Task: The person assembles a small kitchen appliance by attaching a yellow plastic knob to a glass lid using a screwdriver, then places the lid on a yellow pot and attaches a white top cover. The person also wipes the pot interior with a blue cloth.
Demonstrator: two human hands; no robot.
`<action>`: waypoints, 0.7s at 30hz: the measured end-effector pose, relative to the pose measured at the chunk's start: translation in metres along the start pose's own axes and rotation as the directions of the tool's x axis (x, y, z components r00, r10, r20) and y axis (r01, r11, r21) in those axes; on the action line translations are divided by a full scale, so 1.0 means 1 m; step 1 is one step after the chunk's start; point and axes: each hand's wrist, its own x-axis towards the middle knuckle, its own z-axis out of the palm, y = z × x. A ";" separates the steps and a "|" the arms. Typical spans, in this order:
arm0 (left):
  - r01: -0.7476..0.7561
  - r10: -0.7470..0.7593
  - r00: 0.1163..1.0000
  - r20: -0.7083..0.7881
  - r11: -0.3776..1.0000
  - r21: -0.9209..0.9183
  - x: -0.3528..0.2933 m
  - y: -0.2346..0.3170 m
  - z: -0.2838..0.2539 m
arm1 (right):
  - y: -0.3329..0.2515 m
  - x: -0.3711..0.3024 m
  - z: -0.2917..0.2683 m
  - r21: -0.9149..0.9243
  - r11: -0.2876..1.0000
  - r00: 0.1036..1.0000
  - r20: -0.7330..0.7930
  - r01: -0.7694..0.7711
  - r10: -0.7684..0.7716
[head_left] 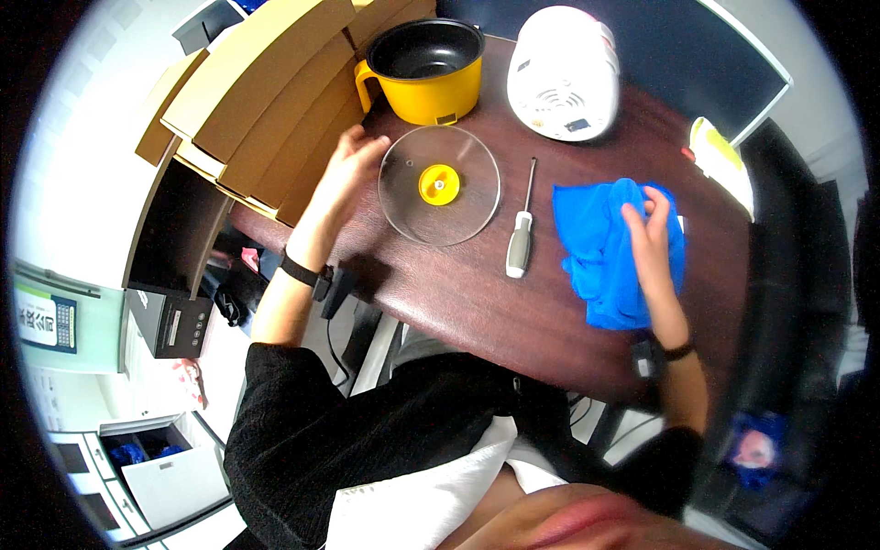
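My left hand [348,171] is raised beside the left rim of a round glass lid [408,203], fingers apart and holding nothing. The lid lies flat, with a yellow knob [439,185] at its middle. On the right, my right hand [649,240] has its fingers curled on a fold of a crumpled blue cloth [596,243]. Between the lid and the cloth lies a screwdriver [519,243], its grey and white handle toward me. A yellow pot [431,99] with a black inside and a side handle stands beyond the lid.
A white rounded appliance [563,73] with vents lies at the back, right of the pot. Stacked brown cardboard boxes [275,101] line the left side of the dark brown table [440,293]. A white and yellow-green object [720,160] lies near the right edge.
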 end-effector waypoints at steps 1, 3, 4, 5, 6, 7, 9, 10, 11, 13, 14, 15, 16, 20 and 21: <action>-0.165 0.172 0.984 -0.048 0.979 0.115 0.008 0.006 -0.005 | -0.001 -0.001 -0.002 -0.065 0.998 0.999 0.047 0.025 -0.022; -0.373 0.415 0.906 -0.085 0.877 0.304 0.025 0.017 -0.012 | -0.024 -0.016 -0.005 -0.281 0.954 0.991 0.101 0.108 -0.082; -0.426 0.487 0.869 -0.086 0.826 0.370 0.038 0.023 -0.015 | -0.032 -0.023 -0.006 -0.385 0.911 0.986 0.132 0.149 -0.106; -0.485 0.587 0.807 -0.066 0.722 0.493 0.061 0.022 -0.028 | -0.032 -0.028 -0.006 -0.428 0.869 0.967 0.159 0.250 -0.200; -0.505 0.607 0.793 -0.044 0.697 0.508 0.074 0.027 -0.026 | -0.029 -0.033 -0.006 -0.441 0.846 0.951 0.201 0.300 -0.233; -0.500 0.638 0.769 -0.043 0.643 0.580 0.086 0.031 -0.025 | -0.024 -0.036 -0.004 -0.445 0.822 0.931 0.247 0.355 -0.268; -0.441 0.592 0.806 -0.006 0.607 0.661 0.107 0.041 -0.023 | -0.027 -0.041 -0.003 -0.435 0.826 0.919 0.320 0.358 -0.230; -0.392 0.508 0.861 0.027 0.629 0.671 0.117 0.048 -0.022 | -0.024 -0.041 -0.003 -0.424 0.834 0.921 0.317 0.352 -0.227; -0.345 0.419 0.906 0.062 0.644 0.683 0.127 0.053 -0.021 | -0.018 -0.040 -0.004 -0.414 0.843 0.924 0.311 0.343 -0.223; -0.307 0.388 0.921 0.047 0.645 0.700 0.152 0.054 -0.030 | -0.023 -0.040 -0.002 -0.312 0.891 0.933 0.256 0.328 -0.254; -0.300 0.373 0.926 0.052 0.647 0.701 0.152 0.059 -0.024 | -0.019 -0.040 -0.003 -0.275 0.911 0.944 0.205 0.308 -0.257; -0.280 0.330 0.941 0.074 0.636 0.719 0.146 0.065 -0.015 | -0.011 -0.039 -0.006 -0.235 0.928 0.954 0.154 0.289 -0.258; -0.248 0.264 0.960 0.091 0.656 0.713 0.150 0.064 -0.009 | -0.005 -0.039 -0.009 -0.194 0.942 0.961 0.103 0.273 -0.257; -0.074 -0.016 0.989 0.145 0.798 0.598 0.143 0.072 0.011 | -0.002 -0.046 -0.027 -0.064 0.979 0.977 -0.076 0.194 -0.199; -0.025 -0.055 0.989 0.134 0.849 0.528 0.151 0.066 0.005 | -0.001 -0.047 -0.030 -0.071 0.977 0.974 -0.099 0.199 -0.206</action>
